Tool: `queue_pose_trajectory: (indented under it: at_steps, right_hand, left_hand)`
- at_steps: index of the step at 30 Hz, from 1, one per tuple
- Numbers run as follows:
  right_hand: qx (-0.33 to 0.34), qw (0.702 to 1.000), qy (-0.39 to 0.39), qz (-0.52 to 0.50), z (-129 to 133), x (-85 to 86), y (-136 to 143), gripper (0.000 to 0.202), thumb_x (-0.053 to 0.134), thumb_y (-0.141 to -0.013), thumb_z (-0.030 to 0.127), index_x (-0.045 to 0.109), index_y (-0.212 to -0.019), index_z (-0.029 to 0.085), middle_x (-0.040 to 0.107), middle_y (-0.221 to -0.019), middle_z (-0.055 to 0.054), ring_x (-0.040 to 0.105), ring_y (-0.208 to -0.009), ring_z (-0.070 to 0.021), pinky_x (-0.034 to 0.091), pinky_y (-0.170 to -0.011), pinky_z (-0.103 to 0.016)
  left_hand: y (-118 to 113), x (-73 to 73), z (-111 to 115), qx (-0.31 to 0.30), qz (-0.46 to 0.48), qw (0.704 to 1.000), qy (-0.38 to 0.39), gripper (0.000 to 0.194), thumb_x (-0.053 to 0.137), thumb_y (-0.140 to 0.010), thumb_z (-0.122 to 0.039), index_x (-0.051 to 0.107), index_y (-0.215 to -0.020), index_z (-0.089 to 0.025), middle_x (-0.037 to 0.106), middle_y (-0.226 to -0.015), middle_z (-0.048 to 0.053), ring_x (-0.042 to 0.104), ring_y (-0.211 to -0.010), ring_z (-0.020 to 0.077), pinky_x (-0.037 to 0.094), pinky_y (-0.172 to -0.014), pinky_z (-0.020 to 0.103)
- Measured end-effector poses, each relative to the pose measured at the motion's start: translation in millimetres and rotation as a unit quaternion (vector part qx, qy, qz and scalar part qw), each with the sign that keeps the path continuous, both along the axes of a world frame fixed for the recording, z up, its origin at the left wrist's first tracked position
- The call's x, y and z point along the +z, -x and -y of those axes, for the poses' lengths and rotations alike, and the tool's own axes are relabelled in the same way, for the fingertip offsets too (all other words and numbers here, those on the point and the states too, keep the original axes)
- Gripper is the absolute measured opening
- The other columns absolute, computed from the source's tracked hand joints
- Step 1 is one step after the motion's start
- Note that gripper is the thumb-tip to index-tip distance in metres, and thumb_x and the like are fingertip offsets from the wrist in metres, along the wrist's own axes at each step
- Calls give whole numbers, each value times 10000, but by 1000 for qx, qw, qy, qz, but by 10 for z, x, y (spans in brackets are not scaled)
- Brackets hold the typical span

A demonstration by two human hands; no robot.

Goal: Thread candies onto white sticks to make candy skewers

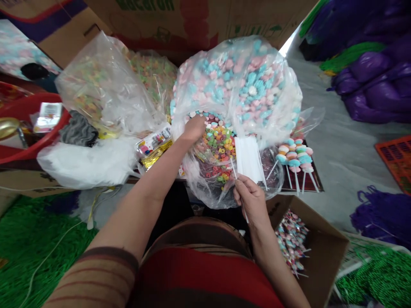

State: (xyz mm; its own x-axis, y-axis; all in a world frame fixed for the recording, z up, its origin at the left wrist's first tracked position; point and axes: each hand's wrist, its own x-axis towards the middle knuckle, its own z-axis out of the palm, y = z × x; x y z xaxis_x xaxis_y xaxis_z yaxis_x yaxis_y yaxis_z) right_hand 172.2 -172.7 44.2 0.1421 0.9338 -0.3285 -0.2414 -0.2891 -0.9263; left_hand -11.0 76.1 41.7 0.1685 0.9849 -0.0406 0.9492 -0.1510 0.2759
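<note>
My right hand (250,196) pinches a thin white stick (234,168) near the table's front edge. My left hand (195,127) reaches into the mouth of a large clear bag of pink, blue and white marshmallows (253,87); its fingertips are hidden among the sweets. Beside it lie colourful ring-shaped sweets (220,143) on clear plastic. A bundle of white sticks (249,159) sits just above my right hand. Farther right, skewers of stacked sweets (294,155) rest on a dark tray (316,177).
Bags of ring sweets (96,81) and a red basin (59,128) occupy the left. Below right, an open cardboard box (324,248) holds wrapped skewers. Gold ties (157,155) lie left of my left forearm. Large cartons (205,25) stand behind.
</note>
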Motion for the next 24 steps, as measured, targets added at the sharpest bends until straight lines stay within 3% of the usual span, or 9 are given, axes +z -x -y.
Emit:
queue_pose_trajectory:
  at_steps: [5,9,12,14,16,19,21,24]
  right_hand:
    - [-3,1000,-4,4,37,-31,-36,374,774,-815,495,773,-1030,189,485,-479,88,344,-413,-79,247,-407,-207]
    - [1,1000,-15,2,45,-64,-51,376,770,-819,508,772,-1030,196,483,-488,88,354,-412,-83,259,-397,-210]
    - [-3,1000,-17,-4,43,-82,-57,401,779,-813,524,770,-1046,198,486,-487,88,360,-407,-83,260,-397,-210]
    - [-7,1000,-19,-20,18,-69,-56,426,796,-798,531,767,-1068,203,521,-514,81,368,-405,-79,262,-399,-212]
    - [-13,999,-31,-39,-41,-28,-48,432,819,-777,527,765,-1069,212,570,-570,67,383,-414,-73,267,-403,-215]
    - [-30,997,-55,-42,-189,69,-12,378,836,-764,512,765,-989,216,595,-641,55,380,-435,-59,275,-411,-220]
    - [-28,998,-51,-37,-301,129,29,375,825,-772,530,761,-964,214,566,-648,62,335,-435,-51,276,-404,-226]
    - [-6,999,-33,-31,-423,168,109,445,837,-738,578,753,-986,218,540,-660,72,287,-438,-50,279,-377,-226]
  left_hand:
    - [-16,6,4,21,-7,1000,-3,430,402,-971,-86,699,-1281,-70,678,-1331,268,684,-1210,346,497,-1001,401]
    - [18,77,23,37,-6,999,-6,384,457,-933,-93,735,-1196,-57,720,-1275,264,687,-1218,341,494,-1010,384]
    - [72,171,93,51,53,997,-26,275,556,-905,-171,762,-1074,-105,762,-1208,216,691,-1198,326,495,-1009,368]
    - [91,239,221,79,150,985,-21,194,603,-877,-201,750,-990,-143,793,-1056,141,719,-1062,279,516,-926,335]
    - [77,294,430,112,308,945,25,121,613,-866,-225,708,-918,-171,747,-796,47,695,-789,198,509,-744,280]
    - [-7,333,847,129,562,801,162,76,625,-844,-268,629,-833,-193,576,-549,-44,504,-481,104,381,-512,223]
    - [-87,327,1123,127,645,722,216,110,691,-778,-267,616,-803,-190,555,-536,-58,463,-448,73,313,-458,204]
    - [-198,282,1434,121,692,666,252,181,752,-728,-287,615,-790,-186,567,-555,-59,460,-444,56,284,-436,198]
